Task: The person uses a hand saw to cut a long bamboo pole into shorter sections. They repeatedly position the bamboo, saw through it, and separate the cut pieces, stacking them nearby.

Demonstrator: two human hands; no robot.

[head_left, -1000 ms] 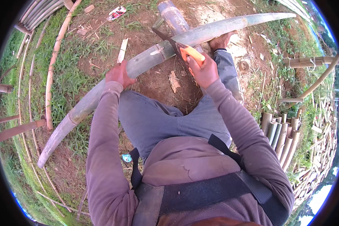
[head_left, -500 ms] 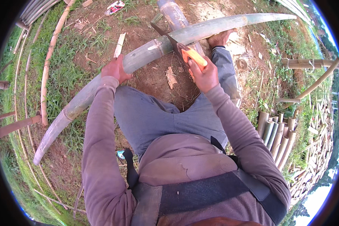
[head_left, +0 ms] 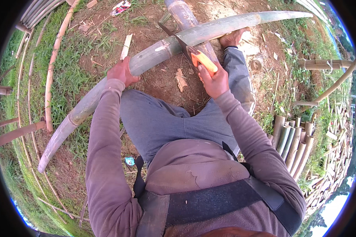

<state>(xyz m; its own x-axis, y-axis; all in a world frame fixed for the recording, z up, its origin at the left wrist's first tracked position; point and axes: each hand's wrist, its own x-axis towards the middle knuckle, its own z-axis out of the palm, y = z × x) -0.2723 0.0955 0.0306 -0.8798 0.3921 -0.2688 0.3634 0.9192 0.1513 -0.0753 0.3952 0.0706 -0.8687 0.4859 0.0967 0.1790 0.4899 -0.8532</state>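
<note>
Green bamboo across the front of me: the pole (head_left: 150,59) runs from low on my left, past my knees, up to the far right. Its bend is probably mostly the lens. It crosses over a log (head_left: 182,14), which shows on both sides of it; I take the log for a rest, lifting the pole off the dirt.

Left hand (head_left: 122,73) on the pole, left of the log. Palm down, thumb along the near side, fingers over the top and out of sight. Too thick for a full fist, so the grasp is wide, bent to the curve. Likely there to steady it and stop it rolling.

Right hand (head_left: 215,81) closed round the orange handle (head_left: 203,62) of the saw, fingers wrapped, no gap that I can make out. The blade (head_left: 176,37) lies across the pole, just right of a joint ring, tip past the far edge. Near the log, I'd judge, for firm backing. Whether the teeth sit in a groove, cannot tell.

Bare foot (head_left: 231,38) at the pole's near side, right of the log; perhaps a brace. Touching or tucked under, not clear. Pale chip (head_left: 180,80) on the soil between blade and knees.
</note>
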